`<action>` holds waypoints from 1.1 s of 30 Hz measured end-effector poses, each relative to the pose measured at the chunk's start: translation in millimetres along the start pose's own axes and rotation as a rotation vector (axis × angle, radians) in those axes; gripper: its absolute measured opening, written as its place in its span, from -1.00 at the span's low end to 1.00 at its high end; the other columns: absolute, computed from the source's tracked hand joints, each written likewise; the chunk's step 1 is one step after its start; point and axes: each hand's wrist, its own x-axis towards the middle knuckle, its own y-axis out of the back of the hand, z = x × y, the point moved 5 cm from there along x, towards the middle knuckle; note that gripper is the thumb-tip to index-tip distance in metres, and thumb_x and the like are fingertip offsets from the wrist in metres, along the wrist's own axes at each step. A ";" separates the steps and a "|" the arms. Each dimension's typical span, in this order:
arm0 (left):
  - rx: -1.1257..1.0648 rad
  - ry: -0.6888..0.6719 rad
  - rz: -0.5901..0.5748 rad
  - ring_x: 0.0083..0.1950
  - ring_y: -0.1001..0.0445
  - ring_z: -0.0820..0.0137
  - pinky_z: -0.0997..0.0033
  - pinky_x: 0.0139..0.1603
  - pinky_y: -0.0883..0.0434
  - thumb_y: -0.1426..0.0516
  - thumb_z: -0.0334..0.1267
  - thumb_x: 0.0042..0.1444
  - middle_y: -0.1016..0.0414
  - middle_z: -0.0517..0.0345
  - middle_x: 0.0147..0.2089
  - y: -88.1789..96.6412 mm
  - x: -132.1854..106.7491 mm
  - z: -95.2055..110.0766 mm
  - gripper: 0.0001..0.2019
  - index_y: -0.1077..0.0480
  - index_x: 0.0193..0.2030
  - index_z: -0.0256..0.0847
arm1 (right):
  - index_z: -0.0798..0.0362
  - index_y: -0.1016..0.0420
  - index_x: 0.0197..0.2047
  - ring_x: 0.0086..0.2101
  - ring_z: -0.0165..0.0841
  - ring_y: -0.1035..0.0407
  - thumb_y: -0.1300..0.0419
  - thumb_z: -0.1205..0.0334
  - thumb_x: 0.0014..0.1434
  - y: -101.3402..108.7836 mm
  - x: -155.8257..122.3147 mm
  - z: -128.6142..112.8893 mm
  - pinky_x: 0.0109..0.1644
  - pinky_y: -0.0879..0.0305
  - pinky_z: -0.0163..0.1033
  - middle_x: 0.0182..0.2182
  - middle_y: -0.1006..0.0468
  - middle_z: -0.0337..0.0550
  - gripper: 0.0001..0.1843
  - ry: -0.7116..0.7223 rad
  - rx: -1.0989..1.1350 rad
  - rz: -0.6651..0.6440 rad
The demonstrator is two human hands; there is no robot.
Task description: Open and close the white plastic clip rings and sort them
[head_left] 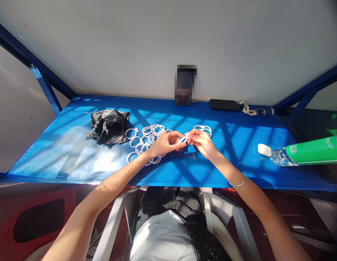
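A white plastic ring (183, 139) is held between my two hands, above the middle of the blue table. My left hand (167, 142) pinches its left side between thumb and fingers. The fingertips of my right hand (201, 141) close on its right end, where a small knob-like part shows. Several white rings (142, 142) lie in an overlapping pile on the table, partly hidden behind my left hand. Beyond my right hand sits a smaller group of white rings (205, 128), also partly covered.
A crumpled black plastic bag (110, 127) stands left of the pile. Along the wall are a propped, blurred dark device (185, 85), a black phone (224, 105) and glasses (262, 111). A white case (264, 149) and a green-labelled bottle (312, 150) lie at the right of the blue table (228, 170).
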 end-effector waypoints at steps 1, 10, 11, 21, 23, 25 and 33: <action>0.007 0.000 0.000 -0.43 -0.50 0.45 0.46 -0.34 -0.44 -0.26 0.00 0.09 -0.53 0.16 -0.43 0.0 -0.2 0.5 -0.64 -0.44 -0.16 -0.26 | 0.06 -0.51 -0.42 -0.50 -0.41 -0.30 -0.47 -0.14 -0.07 0.0 0.0 0.0 -0.41 -0.28 -0.28 -0.52 -0.46 -0.22 -0.56 0.000 -0.003 -0.002; 0.035 -0.002 -0.001 -0.45 -0.49 0.45 0.47 -0.37 -0.42 -0.25 0.03 0.09 -0.51 0.19 -0.47 -0.4 -0.8 0.3 -0.62 -0.44 -0.17 -0.26 | 0.05 -0.47 -0.44 -0.52 -0.42 -0.27 -0.49 -0.14 -0.07 0.2 -0.3 1.3 -0.43 -0.21 -0.29 -0.55 -0.43 -0.25 -0.54 0.001 0.022 -0.028; 0.038 0.000 -0.002 -0.45 -0.49 0.45 0.47 -0.37 -0.41 -0.25 0.03 0.09 -0.51 0.19 -0.47 -0.3 -0.9 -0.2 -0.63 -0.44 -0.16 -0.26 | 0.05 -0.47 -0.45 -0.52 -0.43 -0.26 -0.49 -0.14 -0.08 0.1 -0.3 1.5 -0.43 -0.21 -0.29 -0.55 -0.43 -0.25 -0.54 0.000 0.033 -0.032; 0.104 -0.036 0.076 -0.41 -0.49 0.45 0.47 -0.34 -0.41 -0.25 0.03 0.08 -0.48 0.21 -0.44 2.6 -0.7 1.4 -0.61 -0.43 -0.14 -0.26 | 0.04 -0.52 -0.38 -0.48 -0.41 -0.31 -0.48 -0.13 -0.03 -3.0 0.1 -1.9 -0.39 -0.24 -0.29 -0.54 -0.43 -0.27 -0.57 0.036 0.046 -0.029; 0.173 -0.073 0.109 -0.41 -0.48 0.45 0.48 -0.35 -0.40 -0.25 0.03 0.09 -0.47 0.23 -0.44 3.0 -0.5 1.5 -0.60 -0.42 -0.10 -0.25 | 0.02 -0.52 -0.35 -0.45 -0.40 -0.33 -0.46 -0.14 0.00 -3.9 0.2 -3.4 -0.36 -0.28 -0.27 -0.52 -0.44 -0.27 -0.58 0.050 -0.004 -0.031; 0.241 -0.114 0.121 -0.41 -0.47 0.45 0.48 -0.35 -0.41 -0.23 0.05 0.13 -0.47 0.24 -0.43 2.4 -0.2 -0.1 -0.59 -0.42 -0.05 -0.24 | 0.01 -0.53 -0.32 -0.44 -0.39 -0.34 -0.44 -0.16 0.02 -3.6 0.5 -5.1 -0.33 -0.31 -0.26 -0.49 -0.45 -0.26 -0.58 0.075 -0.079 -0.025; 0.640 -0.336 0.234 -0.22 -0.48 0.38 0.41 -0.20 -0.45 -0.13 -0.02 0.29 -0.51 0.07 -0.16 11.1 -4.4 4.2 -0.57 -0.34 0.18 -0.23 | 0.00 -0.48 -0.32 -0.40 -0.33 -0.42 -0.33 -0.15 0.07 24.2 5.6 -12.6 -0.28 -0.38 -0.21 -0.45 -0.52 -0.20 -0.62 0.190 -0.399 0.197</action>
